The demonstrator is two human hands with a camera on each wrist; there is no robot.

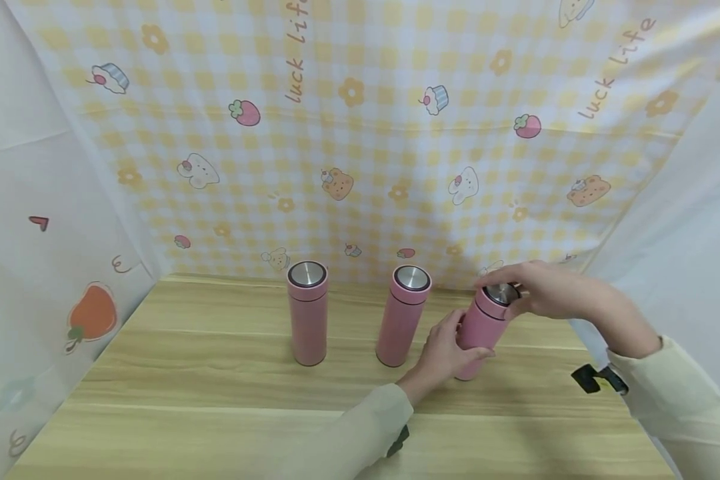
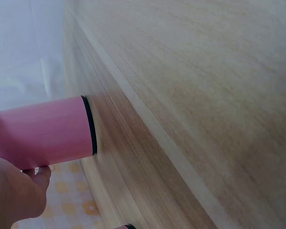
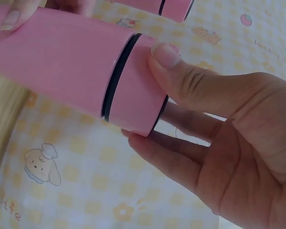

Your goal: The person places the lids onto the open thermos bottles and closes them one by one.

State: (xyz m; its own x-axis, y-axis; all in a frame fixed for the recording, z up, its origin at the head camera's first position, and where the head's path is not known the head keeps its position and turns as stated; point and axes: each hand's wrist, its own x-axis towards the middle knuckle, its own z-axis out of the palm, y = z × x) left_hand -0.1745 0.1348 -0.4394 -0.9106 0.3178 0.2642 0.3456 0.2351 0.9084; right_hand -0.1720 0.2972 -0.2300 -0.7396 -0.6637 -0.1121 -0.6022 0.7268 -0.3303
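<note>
Three pink thermos bottles with silver-topped lids stand in a row on the wooden table. Around the body of the right-hand thermos bottle [image 1: 481, 328] my left hand [image 1: 444, 350] curls its fingers and thumb. My right hand [image 1: 546, 291] grips that bottle's pink lid [image 3: 138, 88] from above, thumb on one side and fingers on the other. A dark ring shows between lid and body in the right wrist view. The middle thermos bottle [image 1: 401, 320] and the left thermos bottle [image 1: 309, 320] stand untouched. In the left wrist view the held bottle's dark base [image 2: 89, 125] is at the tabletop.
The wooden table [image 1: 186, 373] runs up to a yellow checked cloth [image 1: 360, 140] printed with cartoons, hanging behind the bottles. White cloth [image 1: 48, 200] hangs along the left side, and a plain white sheet [image 1: 684, 253] along the right.
</note>
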